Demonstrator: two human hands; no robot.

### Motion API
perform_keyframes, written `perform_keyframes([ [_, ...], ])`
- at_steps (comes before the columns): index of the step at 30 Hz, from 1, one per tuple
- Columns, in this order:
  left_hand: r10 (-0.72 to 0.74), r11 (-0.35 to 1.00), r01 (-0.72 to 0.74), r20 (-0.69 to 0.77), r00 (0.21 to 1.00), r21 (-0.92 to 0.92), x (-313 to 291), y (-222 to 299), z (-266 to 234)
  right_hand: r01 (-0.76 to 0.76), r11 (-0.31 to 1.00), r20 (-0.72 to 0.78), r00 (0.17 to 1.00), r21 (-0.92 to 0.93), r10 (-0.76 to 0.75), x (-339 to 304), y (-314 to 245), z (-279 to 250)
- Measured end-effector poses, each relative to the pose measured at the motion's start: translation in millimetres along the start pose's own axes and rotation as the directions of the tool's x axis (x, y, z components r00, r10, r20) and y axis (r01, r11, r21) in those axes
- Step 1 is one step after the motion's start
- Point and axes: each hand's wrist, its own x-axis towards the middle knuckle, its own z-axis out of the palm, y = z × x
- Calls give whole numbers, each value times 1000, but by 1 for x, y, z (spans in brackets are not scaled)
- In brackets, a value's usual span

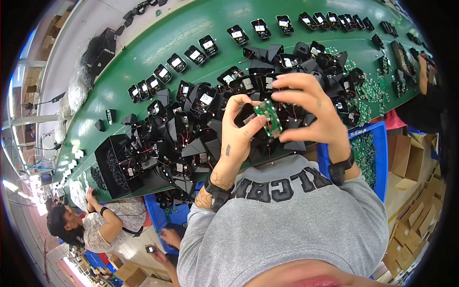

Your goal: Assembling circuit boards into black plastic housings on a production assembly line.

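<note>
I'm watching from afar as the left hand holds the board in a pinched grip before the heaped housings on the table, the right hand spread wide just beside it.

I see bare table along the far edge, beyond a row of cases, and again just inside that row. A heap blocks the near edge's middle, a bin its left, loose boards its right.
</note>
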Motion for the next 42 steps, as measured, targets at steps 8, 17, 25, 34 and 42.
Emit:
perform_keyframes([
  [8,30,999,-31,83,996,8,-2,7,-4,-9,999,194,981,44,0,8,-3,7],
  [17,-152,986,164,279,948,-20,6,6,-11,-116,757,-10,987,643,160,-11,9,36],
  [25,-78,997,70,292,953,37,-4,8,-2,-59,948,-3,998,313,63,-7,6,25],
  [34,-2,996,16,159,987,-86,-2,-3,3,-3,999,-47,999,-46,1,-9,-7,34],
  [42,-25,989,58,229,973,-139,-9,8,9,-49,994,-55,997,-94,44,-5,-8,33],
])
